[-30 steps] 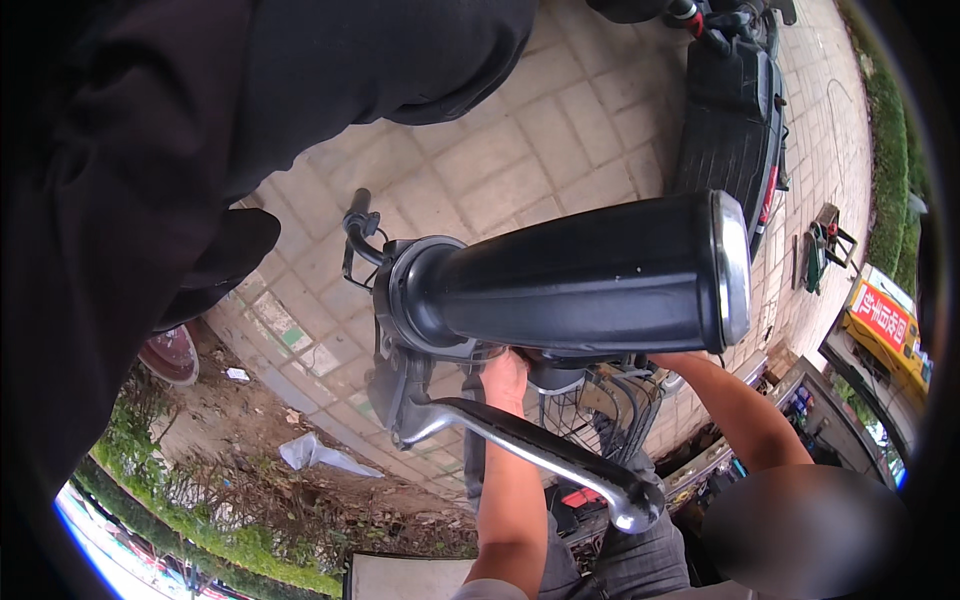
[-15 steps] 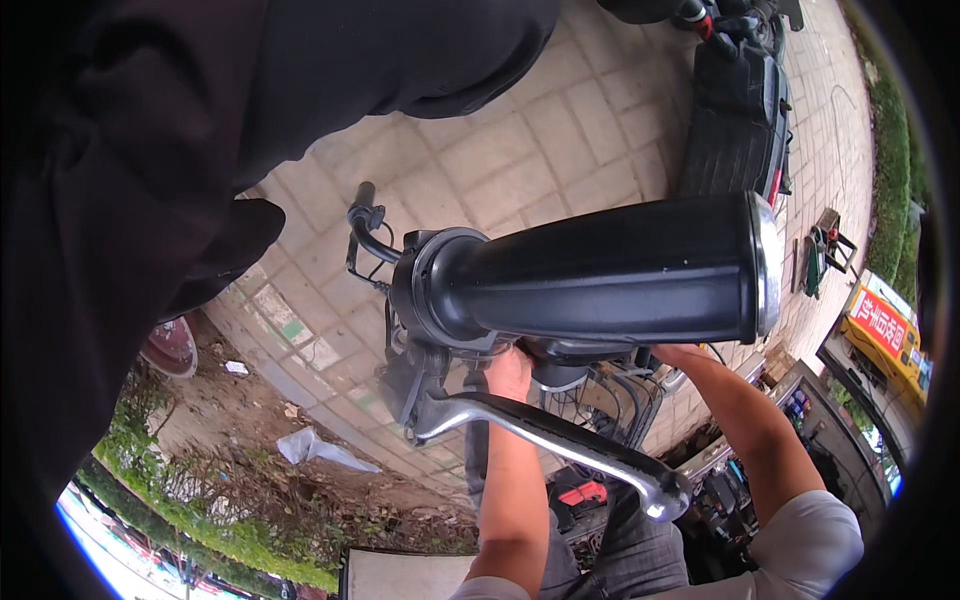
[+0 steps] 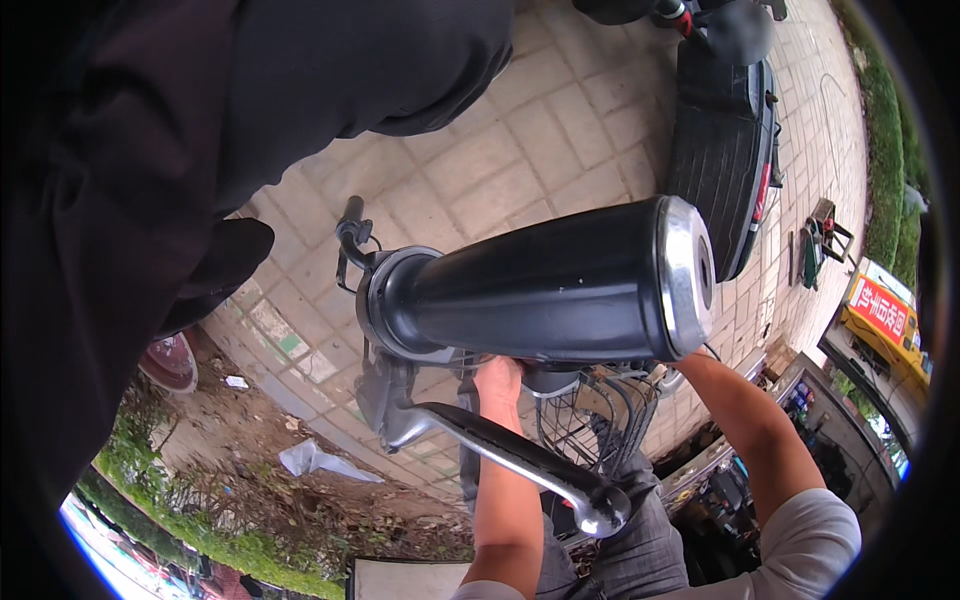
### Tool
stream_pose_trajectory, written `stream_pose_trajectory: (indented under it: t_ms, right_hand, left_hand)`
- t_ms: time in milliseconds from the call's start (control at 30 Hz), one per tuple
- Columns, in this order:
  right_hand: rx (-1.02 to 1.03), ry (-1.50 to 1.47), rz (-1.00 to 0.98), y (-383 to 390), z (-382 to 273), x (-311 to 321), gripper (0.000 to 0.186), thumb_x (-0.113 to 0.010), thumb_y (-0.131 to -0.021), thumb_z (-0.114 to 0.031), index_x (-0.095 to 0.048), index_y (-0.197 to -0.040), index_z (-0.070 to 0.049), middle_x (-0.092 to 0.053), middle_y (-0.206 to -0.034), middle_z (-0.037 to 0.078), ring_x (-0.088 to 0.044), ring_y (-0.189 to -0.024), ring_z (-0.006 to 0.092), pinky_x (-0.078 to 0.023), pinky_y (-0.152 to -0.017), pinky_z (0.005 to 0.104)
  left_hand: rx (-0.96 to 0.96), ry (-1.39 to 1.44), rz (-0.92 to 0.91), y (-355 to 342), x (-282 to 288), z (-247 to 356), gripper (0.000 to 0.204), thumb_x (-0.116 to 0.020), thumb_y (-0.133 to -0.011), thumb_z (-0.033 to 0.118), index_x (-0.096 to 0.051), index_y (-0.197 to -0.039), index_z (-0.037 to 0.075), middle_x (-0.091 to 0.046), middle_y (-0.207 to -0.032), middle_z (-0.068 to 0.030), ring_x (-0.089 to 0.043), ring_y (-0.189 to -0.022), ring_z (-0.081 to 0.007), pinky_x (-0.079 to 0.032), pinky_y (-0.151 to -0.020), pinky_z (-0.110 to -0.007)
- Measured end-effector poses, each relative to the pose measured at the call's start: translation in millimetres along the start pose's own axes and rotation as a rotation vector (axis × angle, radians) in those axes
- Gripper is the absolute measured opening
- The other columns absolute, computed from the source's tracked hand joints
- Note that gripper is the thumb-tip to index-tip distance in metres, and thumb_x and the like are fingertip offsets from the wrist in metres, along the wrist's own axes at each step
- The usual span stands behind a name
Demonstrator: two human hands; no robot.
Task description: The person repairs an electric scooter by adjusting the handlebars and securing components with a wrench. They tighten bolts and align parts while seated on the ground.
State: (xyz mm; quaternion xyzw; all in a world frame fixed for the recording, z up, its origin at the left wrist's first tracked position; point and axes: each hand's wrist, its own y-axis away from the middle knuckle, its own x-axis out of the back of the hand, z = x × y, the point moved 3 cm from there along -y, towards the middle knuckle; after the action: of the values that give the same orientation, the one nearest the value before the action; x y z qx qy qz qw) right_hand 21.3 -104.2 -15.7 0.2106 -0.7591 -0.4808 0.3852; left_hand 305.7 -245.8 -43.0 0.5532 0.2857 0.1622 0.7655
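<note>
A black handlebar grip [image 3: 540, 280] with a silver end cap looms large across the middle of the head view. Below it a shiny brake lever [image 3: 510, 460] slants down to the right, passing in front of my left forearm. My left hand [image 3: 497, 378] reaches under the grip, close to the handlebar mount; its fingers are hidden. Farther right, my right hand [image 3: 686, 368] goes behind the grip's capped end, and only its wrist side shows. Between my hands are dark cables [image 3: 618, 405] and a wire basket [image 3: 560, 430]. The handlebar's other end [image 3: 352, 225] sticks out at left.
A person in black trousers [image 3: 330, 90] stands at the upper left. A dark scooter [image 3: 712, 150] is parked at the upper right. A green metal tool [image 3: 815, 258] lies on the paving beyond it. An open case of tools [image 3: 735, 495] sits at lower right.
The handlebar has swung: its grip and lever shifted left and slightly down, and more of the silver cap's face shows. My hands have stayed nearly in place beneath it.
</note>
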Motion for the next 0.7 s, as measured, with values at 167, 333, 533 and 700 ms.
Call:
stream_pose_trajectory:
  t_ms: [167,333,533,700]
  right_hand:
    - [-0.064,0.033,-0.008,3,-11,6,0.020,-0.059,-0.090,-0.021,-0.058,-0.098,-0.002,-0.066,-0.084,0.024,-0.064,-0.084,0.0430,-0.050,-0.072,0.0521]
    - [-0.080,0.069,-0.065,1,-16,13,0.021,-0.059,-0.091,-0.022,-0.058,-0.099,-0.003,-0.066,-0.084,0.024,-0.064,-0.084,0.0431,-0.050,-0.073,0.0520]
    - [-0.063,-0.063,0.144,23,-30,29,0.020,-0.058,-0.092,-0.018,-0.058,-0.100,0.000,-0.060,-0.101,0.026,-0.058,-0.103,0.0425,-0.048,-0.086,0.0478]
    - [0.194,-0.417,0.195,80,-113,83,0.022,-0.048,-0.100,-0.016,-0.060,-0.098,0.003,-0.057,-0.101,0.020,-0.058,-0.097,0.0353,-0.047,-0.088,0.0399]
  left_hand:
    - [0.073,-0.044,0.074,9,-20,9,0.025,-0.061,-0.091,0.002,-0.059,-0.116,0.006,-0.065,-0.107,-0.0082,-0.064,-0.086,-0.0256,-0.050,-0.058,-0.037]
    - [0.041,-0.056,0.025,7,-19,11,0.026,-0.062,-0.091,0.003,-0.058,-0.117,0.005,-0.065,-0.109,-0.0091,-0.064,-0.089,-0.0264,-0.052,-0.063,-0.039]
    - [0.015,-0.108,0.152,8,-14,5,0.028,-0.062,-0.091,0.003,-0.058,-0.118,0.005,-0.064,-0.109,-0.0091,-0.064,-0.090,-0.0251,-0.053,-0.067,-0.040]
    - [0.007,-0.185,0.306,23,-20,11,0.030,-0.064,-0.089,0.011,-0.058,-0.118,0.005,-0.062,-0.107,-0.0053,-0.058,-0.095,-0.0184,-0.047,-0.077,-0.036]
